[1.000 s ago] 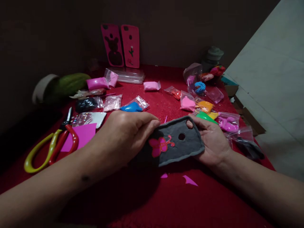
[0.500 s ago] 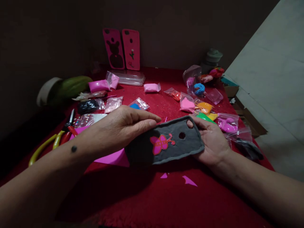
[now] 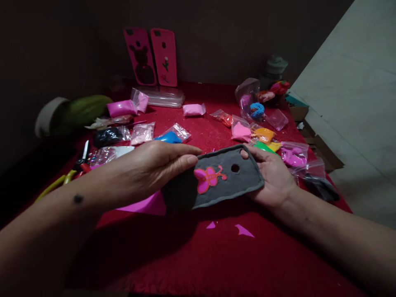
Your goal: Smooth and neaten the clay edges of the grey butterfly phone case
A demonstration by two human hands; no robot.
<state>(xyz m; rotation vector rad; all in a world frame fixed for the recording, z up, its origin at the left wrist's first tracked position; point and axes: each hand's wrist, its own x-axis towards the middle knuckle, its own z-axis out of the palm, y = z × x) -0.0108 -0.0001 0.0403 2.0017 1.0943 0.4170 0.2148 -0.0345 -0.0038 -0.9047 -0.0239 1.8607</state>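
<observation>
A grey phone case (image 3: 235,181) with a pink butterfly shape (image 3: 208,178) and a round hole lies across my palms above the red table (image 3: 198,255). My right hand (image 3: 272,177) supports its right end from below, thumb on the top edge. My left hand (image 3: 154,165) grips the left end, fingers together along the upper edge. A pink sheet (image 3: 145,204) shows under my left wrist.
Two pink phone cases (image 3: 151,55) lean on the back wall. Several small bags of coloured clay (image 3: 241,132) are scattered over the table. Scissors with yellow and red handles (image 3: 71,175) lie at the left. Pink paper scraps (image 3: 243,230) lie near the front.
My left hand has slid left along the case, uncovering more of the butterfly, and the pink sheet has come into view under my wrist. The view has shifted slightly.
</observation>
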